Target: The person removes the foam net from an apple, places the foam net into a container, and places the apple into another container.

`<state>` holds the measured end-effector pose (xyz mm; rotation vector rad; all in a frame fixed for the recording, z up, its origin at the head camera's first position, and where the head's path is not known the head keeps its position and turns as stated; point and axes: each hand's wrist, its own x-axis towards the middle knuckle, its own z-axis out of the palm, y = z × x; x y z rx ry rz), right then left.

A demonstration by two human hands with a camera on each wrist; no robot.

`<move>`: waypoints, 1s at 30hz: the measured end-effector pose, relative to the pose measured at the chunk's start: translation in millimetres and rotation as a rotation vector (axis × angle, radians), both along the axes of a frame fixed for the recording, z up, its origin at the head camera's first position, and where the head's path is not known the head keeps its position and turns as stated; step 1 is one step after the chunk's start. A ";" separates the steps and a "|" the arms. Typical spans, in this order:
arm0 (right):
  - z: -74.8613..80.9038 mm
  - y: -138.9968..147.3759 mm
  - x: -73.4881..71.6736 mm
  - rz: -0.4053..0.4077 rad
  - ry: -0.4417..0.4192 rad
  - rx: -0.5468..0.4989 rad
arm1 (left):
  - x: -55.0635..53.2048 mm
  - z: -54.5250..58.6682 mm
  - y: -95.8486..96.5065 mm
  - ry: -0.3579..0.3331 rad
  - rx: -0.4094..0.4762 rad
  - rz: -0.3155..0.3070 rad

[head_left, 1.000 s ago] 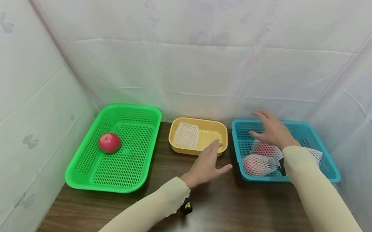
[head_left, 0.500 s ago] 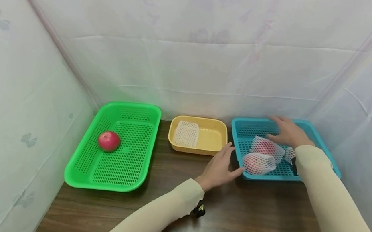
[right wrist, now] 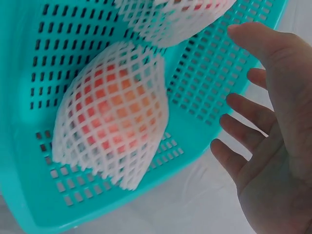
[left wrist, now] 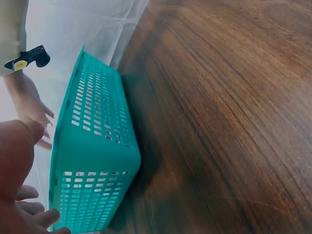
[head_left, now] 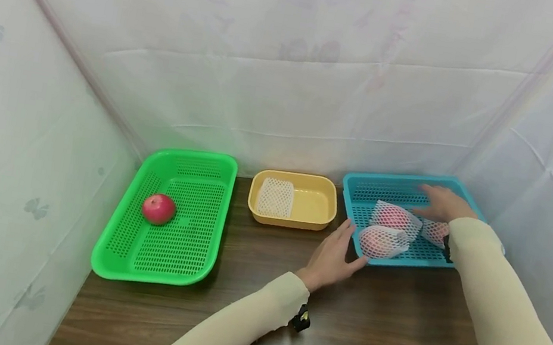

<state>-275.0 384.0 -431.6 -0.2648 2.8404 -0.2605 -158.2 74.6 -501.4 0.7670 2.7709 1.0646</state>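
Note:
A blue mesh basket [head_left: 414, 264] at the right holds three red fruits in white foam nets, one [head_left: 380, 243] at its front left corner, another [head_left: 395, 217] behind and a third [head_left: 435, 232] partly behind my right sleeve. My left hand [head_left: 332, 261] is at the basket's left front corner, fingers extended and fingertips right at the rim. Over the basket's back right part is my right hand [head_left: 445, 205], holding nothing. The right wrist view shows its spread fingers beside the basket's edge, apart from the netted fruit [right wrist: 112, 107].
A yellow tray [head_left: 313, 225] with white foam nets [head_left: 275, 198] stands in the middle. At the left, a green basket [head_left: 213, 229] holds one bare red apple [head_left: 159, 209]. White cloth walls [head_left: 277, 100] enclose the brown wooden table [head_left: 363, 343] at the back and sides.
My left hand has moved right to the blue basket's corner. My right hand has moved right across that basket, uncovering more of the netted fruits.

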 end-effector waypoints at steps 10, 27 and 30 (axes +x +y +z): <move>0.0 20.8 11.5 -0.031 -0.070 -0.002 | 4.4 -2.3 7.3 0.019 -0.029 -0.008; 13.8 23.7 37.5 -0.257 -0.280 -0.129 | 8.7 -11.1 19.0 0.103 -0.064 0.070; 24.9 15.1 49.1 -0.298 -0.289 -0.115 | 8.4 -10.6 20.2 0.124 -0.091 0.064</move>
